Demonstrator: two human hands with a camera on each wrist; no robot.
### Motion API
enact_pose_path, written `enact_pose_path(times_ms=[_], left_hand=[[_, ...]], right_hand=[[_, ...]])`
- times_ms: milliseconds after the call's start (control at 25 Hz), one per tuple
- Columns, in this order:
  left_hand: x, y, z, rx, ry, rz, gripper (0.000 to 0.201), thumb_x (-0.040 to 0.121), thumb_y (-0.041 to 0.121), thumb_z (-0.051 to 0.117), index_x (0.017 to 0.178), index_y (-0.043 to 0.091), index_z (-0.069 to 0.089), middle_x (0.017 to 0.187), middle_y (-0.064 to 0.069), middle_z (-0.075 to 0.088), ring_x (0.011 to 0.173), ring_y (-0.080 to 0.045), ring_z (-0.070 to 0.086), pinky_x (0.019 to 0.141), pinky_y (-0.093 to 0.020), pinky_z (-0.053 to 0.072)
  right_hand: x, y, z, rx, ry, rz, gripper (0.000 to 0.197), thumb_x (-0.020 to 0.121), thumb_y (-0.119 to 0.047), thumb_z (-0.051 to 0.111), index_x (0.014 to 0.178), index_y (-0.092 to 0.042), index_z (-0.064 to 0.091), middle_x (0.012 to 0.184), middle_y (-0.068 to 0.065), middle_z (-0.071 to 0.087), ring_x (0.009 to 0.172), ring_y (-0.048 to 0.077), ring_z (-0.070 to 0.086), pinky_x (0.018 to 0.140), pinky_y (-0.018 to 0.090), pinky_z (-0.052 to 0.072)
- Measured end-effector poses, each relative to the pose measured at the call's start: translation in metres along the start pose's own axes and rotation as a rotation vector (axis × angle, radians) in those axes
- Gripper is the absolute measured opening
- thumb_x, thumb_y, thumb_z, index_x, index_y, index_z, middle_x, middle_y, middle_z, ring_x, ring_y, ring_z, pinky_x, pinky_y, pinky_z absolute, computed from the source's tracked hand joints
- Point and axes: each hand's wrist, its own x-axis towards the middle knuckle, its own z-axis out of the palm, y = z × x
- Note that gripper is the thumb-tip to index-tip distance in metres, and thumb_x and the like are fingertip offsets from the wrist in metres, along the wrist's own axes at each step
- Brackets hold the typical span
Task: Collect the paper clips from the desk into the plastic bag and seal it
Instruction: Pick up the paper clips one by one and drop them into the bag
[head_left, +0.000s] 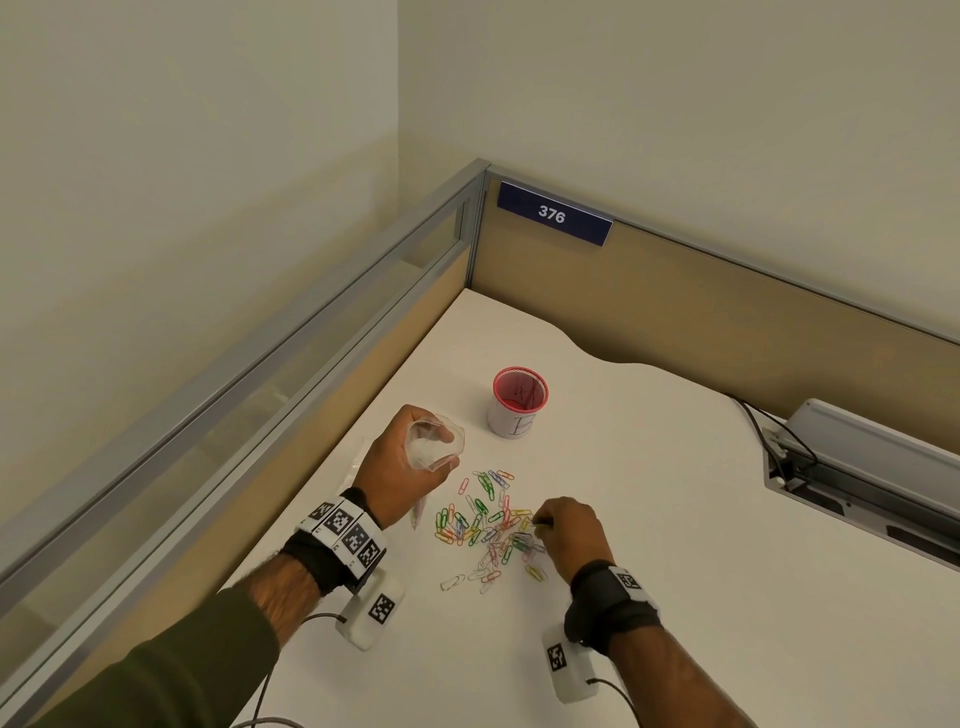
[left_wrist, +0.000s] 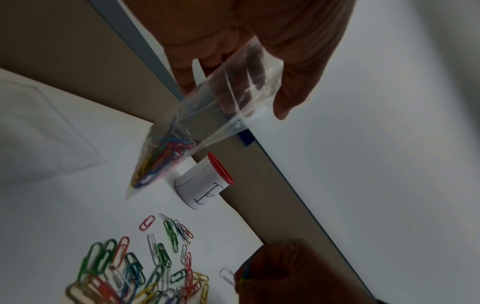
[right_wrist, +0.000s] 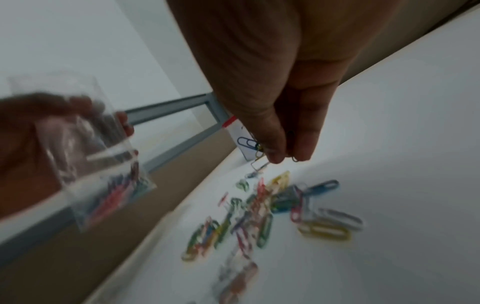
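Above the white desk (head_left: 649, 519), the left hand (head_left: 402, 462) grips a small clear plastic bag (left_wrist: 207, 123) with its mouth open and some clips inside, while the right hand (head_left: 569, 525) pinches a few colourful paper clips (head_left: 483, 525) from the pile lying between both hands.

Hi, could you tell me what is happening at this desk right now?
A person is bagging coloured paper clips. The left hand holds a clear plastic bag open above the desk, some clips already inside. The right hand pinches a few clips from the loose pile. Many remain, and the bag is unsealed.
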Motion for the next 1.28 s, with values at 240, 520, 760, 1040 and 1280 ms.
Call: enact_pose_path(times_ms=[240,520,760,1040,1280], left_hand=[[0.003,-0.004,0.009,0.005,-0.015,-0.008,0.044,0.078,0.016,0.082,0.112,0.019,0.054,0.11,0.001,0.07,0.113,-0.018,0.066,0.106,-0.047,0.051],[0.002,0.008,0.024,0.007,-0.035,-0.005,0.043,0.081,0.01,0.081,0.111,0.019,0.052,0.105,0.007,0.068,0.107,-0.008,0.065,0.094,-0.028,0.052],[0.005,0.006,0.024,-0.008,-0.075,-0.016,0.042,0.082,0.014,0.081,0.113,0.022,0.053,0.104,0.006,0.067,0.096,-0.003,0.067,0.082,-0.026,0.054],[0.003,0.007,0.021,0.011,-0.038,0.004,0.042,0.08,0.011,0.082,0.108,0.024,0.054,0.105,0.009,0.069,0.105,-0.003,0.065,0.094,-0.026,0.052],[0.0,0.004,-0.004,-0.036,-0.01,0.025,0.042,0.076,0.022,0.082,0.109,0.023,0.055,0.109,0.002,0.07,0.111,-0.017,0.067,0.104,-0.041,0.052]], right_hand=[[-0.018,-0.049,-0.069,0.421,0.205,-0.119,0.011,0.082,-0.012,0.071,0.093,-0.014,0.073,0.087,-0.002,0.069,0.074,0.01,0.064,0.07,0.014,0.05],[-0.024,-0.125,-0.098,0.6,0.201,-0.319,0.014,0.083,-0.013,0.072,0.096,-0.017,0.073,0.088,-0.006,0.07,0.078,0.005,0.065,0.071,0.012,0.053],[-0.021,-0.135,-0.081,0.482,0.153,-0.335,0.015,0.085,-0.017,0.07,0.1,-0.014,0.072,0.096,0.001,0.069,0.086,0.01,0.065,0.077,0.017,0.052],[-0.018,-0.12,-0.089,0.561,0.273,-0.351,0.011,0.087,-0.008,0.064,0.093,-0.016,0.07,0.091,-0.002,0.068,0.084,0.012,0.065,0.076,0.023,0.056],[0.03,-0.034,-0.044,0.048,0.078,-0.097,0.023,0.089,-0.009,0.058,0.11,-0.015,0.066,0.115,0.005,0.065,0.106,0.022,0.06,0.092,0.029,0.046]])
